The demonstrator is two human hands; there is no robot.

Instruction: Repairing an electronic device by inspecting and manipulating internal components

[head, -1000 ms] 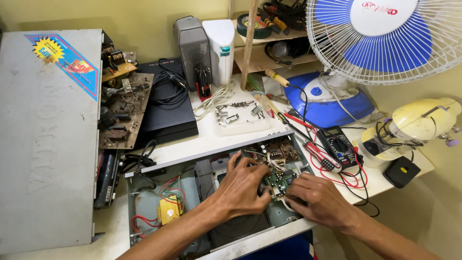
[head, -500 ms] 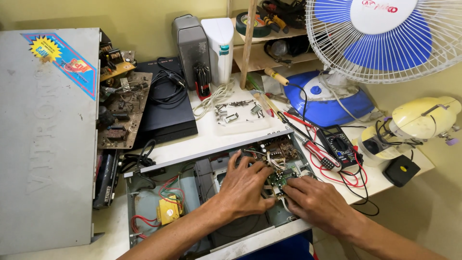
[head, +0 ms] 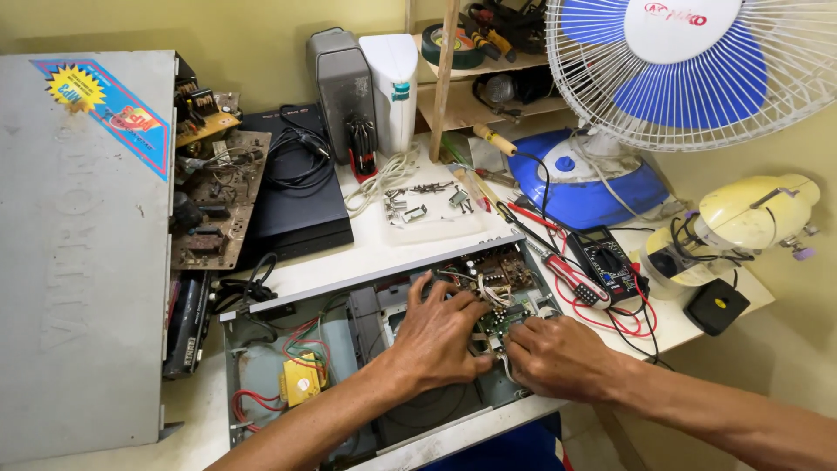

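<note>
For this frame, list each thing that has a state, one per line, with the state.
Opened device chassis: cover off, insides exposed.
Green circuit board: in the chassis, under the fingertips.
Left hand: fingers bent on the board.
Right hand: fingertips on the board.
Multimeter: lying flat, leads attached.
Fan: upright; spinning cannot be told.

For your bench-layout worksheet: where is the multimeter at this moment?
In the head view the multimeter lies on the white table right of the opened device, just beyond the right hand, below the fan's blue base.
</note>
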